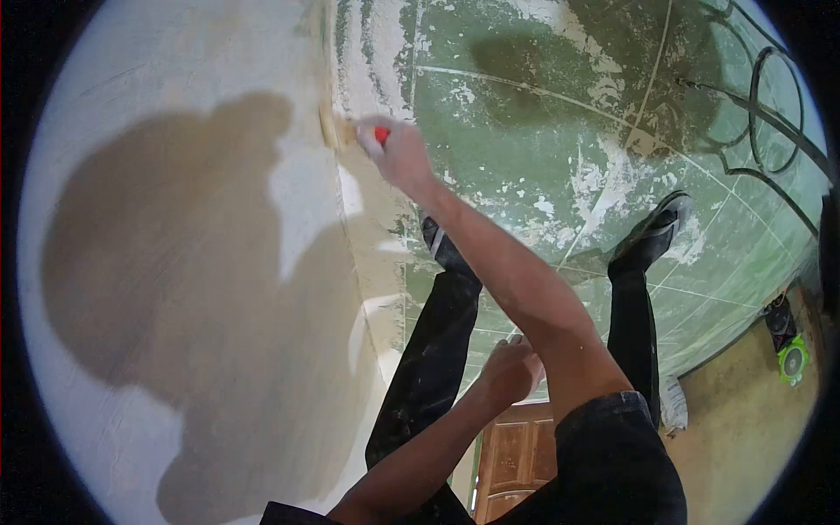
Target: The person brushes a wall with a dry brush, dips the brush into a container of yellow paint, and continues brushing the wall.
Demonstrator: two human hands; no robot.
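Head camera, fisheye view looking steeply down. The person stood beside a pale plastered wall [175,262] that filled the left half of the frame, their shadow dark across it. The right hand [398,153] reached out to about eleven o'clock, fingers wrapped closed around the red handle of a paintbrush [350,133]. The bristles, pale and loaded with cream-coloured paint, pressed against the wall's edge, just left of the hand and touching the surface.

The brush looked light, with a stiff handle and soft, bending bristles; the handle was likely slick with wet paint, so the red grip close to the bristles seemed the surest place to hold.

The left hand [512,367] hung lower, near five o'clock, fingers curled shut; whether it held anything could not be told. Below stretched a green, paint-flecked floor [542,140], black trousers and dark shoes.
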